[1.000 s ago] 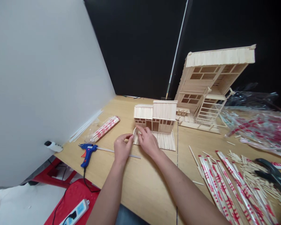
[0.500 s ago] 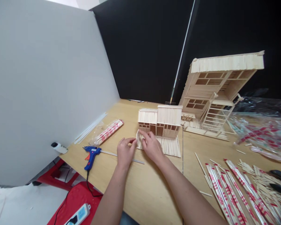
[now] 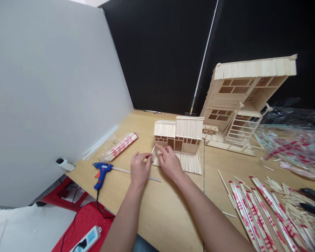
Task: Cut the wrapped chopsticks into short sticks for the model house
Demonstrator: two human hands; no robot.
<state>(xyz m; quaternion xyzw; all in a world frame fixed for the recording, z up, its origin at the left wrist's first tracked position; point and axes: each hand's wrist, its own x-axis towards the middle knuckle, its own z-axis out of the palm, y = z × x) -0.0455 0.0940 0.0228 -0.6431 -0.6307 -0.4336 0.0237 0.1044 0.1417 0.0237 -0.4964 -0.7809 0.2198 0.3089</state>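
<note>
Across a pale, smooth wooden table point(image 3: 173, 213), it's all stick-built stuff. Biggest is the tall stick house point(image 3: 229, 101), parked back right, probably to free up working room; ribbed walls, ladder-like stairs. Nearer and to its left sits the small stick house point(image 3: 189, 127), I guess so both hands can get at its front. Slatted roof, and a flat stick deck point(image 3: 190, 162) out front with an uneven edge. Wrapped stick bundles point(image 3: 262, 210) lie on the right in shiny clear plastic with red print. The blue plastic glue gun point(image 3: 103, 171) is on its side, nozzle facing away from the hands, likely for safety. Right hand point(image 3: 172, 163): thumb and index spread, index stretched toward the small house's left front corner, maybe steadying. Left hand point(image 3: 140, 168): thumb and index close together by a low edging strip point(image 3: 154, 151) on the deck's left side; can't tell if they're pinching it. Smallest: blunt stick bits point(image 3: 291, 201), heaped far right.
</note>
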